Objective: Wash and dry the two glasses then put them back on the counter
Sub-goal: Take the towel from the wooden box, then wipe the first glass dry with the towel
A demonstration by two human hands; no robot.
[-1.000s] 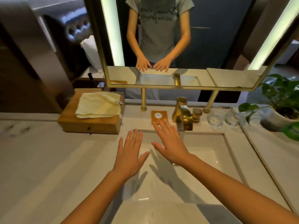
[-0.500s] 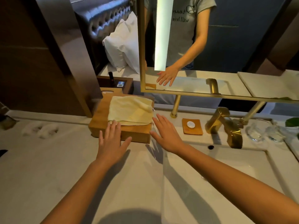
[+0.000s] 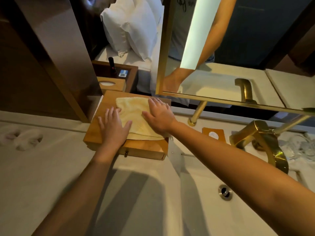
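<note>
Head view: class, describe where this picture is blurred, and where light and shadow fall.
Head view: glasses at the right edge smear with motion blur; mirror light strip glares bright; both forearms cast dark shadows across the counter and sink.

Both forearms are showing bare — no sleeves, watch or rings appearing on left hand (image 3: 113, 128) or right hand (image 3: 159, 118).
</note>
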